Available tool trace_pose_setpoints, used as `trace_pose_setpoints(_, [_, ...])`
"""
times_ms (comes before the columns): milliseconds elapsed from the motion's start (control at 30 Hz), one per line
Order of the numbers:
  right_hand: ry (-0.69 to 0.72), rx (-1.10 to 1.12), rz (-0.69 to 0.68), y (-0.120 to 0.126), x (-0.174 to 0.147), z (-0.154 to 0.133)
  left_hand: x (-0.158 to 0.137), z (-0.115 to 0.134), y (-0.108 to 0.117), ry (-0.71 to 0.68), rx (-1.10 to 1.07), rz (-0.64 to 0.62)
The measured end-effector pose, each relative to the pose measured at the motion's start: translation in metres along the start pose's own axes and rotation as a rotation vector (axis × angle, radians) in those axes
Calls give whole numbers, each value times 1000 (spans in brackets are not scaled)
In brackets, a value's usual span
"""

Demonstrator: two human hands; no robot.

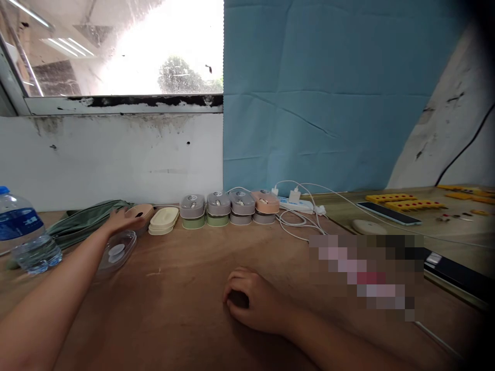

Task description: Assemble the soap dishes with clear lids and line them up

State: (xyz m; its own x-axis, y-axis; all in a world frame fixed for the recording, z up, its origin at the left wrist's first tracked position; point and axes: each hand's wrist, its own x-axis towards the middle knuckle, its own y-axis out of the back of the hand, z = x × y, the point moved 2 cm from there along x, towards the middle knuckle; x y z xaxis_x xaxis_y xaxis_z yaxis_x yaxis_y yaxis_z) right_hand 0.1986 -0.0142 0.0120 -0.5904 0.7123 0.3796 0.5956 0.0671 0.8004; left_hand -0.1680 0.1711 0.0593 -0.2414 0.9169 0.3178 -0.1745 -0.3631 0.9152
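Note:
My left hand (120,220) reaches to the back left and grips the left side of a peach-coloured lunch box (144,212), its fingers partly hidden. A clear plastic lid (117,251) with a pale round patch lies just in front of that box. To its right sits a small stack of cream-coloured lids or trays (164,220). My right hand (249,300) rests on the brown table (185,299), fingers curled round towards the thumb, with nothing seen inside the curl.
Several lidded two-tone boxes (218,208) stand in a row by the wall. A water bottle (29,232) and green pouch (87,224) are at left. A power strip (297,204) with white cables, a phone (388,213) and yellow pieces (410,204) lie at right. One patch is pixelated.

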Motion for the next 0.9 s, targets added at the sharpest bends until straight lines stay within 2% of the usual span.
trace_pose_setpoints(100, [6, -1, -5, 0, 0, 0, -4, 26, 5, 11, -18, 134])
trace_pose_setpoints(167, [9, -1, -5, 0, 1, 0, -11, 57, 9, -136, -66, 248])
trace_pose_setpoints(233, [11, -1, -1, 0, 0, 0, -19, 93, 5, -362, -136, 174])
trace_pose_setpoints(267, [12, -1, 3, 0, 0, 0, -23, 108, 0, -412, -179, 126])
trace_pose_setpoints(333, [16, -3, 8, 0, 0, 0, -30, 133, -14, -426, -257, 25])
trace_pose_setpoints(400, [18, -7, 8, 0, -1, 0, -34, 149, -32, -372, -333, -15])
trace_pose_setpoints(500, [18, -15, 15, 0, -1, 0, -36, 158, -55, -312, -447, 45])
trace_pose_setpoints(600, [33, -12, 11, 0, -1, 1, -38, 161, -63, -288, -525, 123])
trace_pose_setpoints(667, [37, -8, 0, 0, 0, 0, -45, 160, -54, -273, -555, 165])
trace_pose_setpoints(767, [25, 4, -1, 0, 0, -2, -71, 152, -28, -233, -625, 204])
trace_pose_setpoints(833, [10, 29, 38, 1, 0, -3, -99, 143, -12, -200, -715, 132])
trace_pose_setpoints(900, [-21, 63, 103, 2, 0, -2, -132, 133, -3, -202, -844, -23])
